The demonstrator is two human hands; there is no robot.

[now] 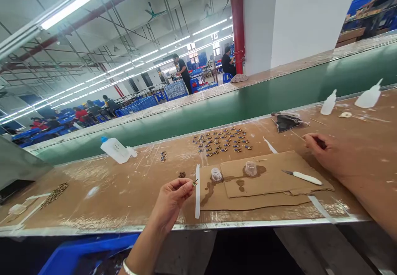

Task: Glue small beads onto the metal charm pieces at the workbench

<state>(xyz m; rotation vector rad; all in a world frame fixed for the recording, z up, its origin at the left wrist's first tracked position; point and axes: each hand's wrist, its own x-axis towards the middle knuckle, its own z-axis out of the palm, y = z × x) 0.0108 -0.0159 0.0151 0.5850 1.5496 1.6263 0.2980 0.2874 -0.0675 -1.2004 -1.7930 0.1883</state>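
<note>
My left hand (172,197) is raised over the near edge of the brown workbench (124,192), its fingers pinched on a tiny metal part (195,182). My right hand (325,153) rests on the bench to the right, closed on a thin stick (299,136) that points left. Several small blue-and-brass parts (221,141) lie in rows beyond. Between my hands lies cardboard (263,182) with two small clear cups (216,174) (251,168) and a white-handled knife (302,177).
A white bottle (115,149) lies at the bench's far left, two squeeze bottles (328,102) (369,96) stand far right. A green conveyor belt (232,105) runs behind the bench. A blue bin (83,254) sits below the near edge. Other people work in the background.
</note>
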